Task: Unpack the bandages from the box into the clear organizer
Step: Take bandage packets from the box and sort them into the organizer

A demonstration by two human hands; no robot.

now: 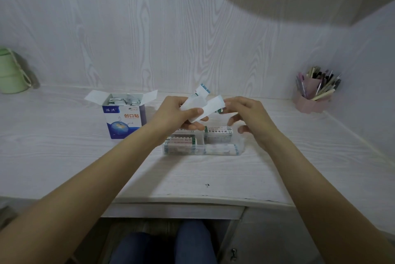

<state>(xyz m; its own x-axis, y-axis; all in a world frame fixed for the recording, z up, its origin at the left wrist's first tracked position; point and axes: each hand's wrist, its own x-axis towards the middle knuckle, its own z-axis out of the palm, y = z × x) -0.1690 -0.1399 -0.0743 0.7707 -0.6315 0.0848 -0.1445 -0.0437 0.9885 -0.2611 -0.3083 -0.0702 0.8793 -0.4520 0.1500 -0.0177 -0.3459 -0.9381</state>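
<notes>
Both hands, left (177, 112) and right (245, 114), pinch bandages (205, 106) above the organizer (239, 148).

A home study nook: white wood-grain desk (64, 156), pink pen holder (312, 101), green flask (10, 73)

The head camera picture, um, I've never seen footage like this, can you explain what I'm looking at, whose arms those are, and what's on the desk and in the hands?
There is no machine here. One camera worn on a person's head looks forward and down, so the two bare arms reaching in are the wearer's own. The left hand grips a small fan of wrapped bandages, and the right hand pinches the end of one strip. Below the hands a clear organizer lies on the white desk, already holding bandages. To its left stands the open bandage box with more inside. A pink pen holder sits far right, a green container far left.
</notes>
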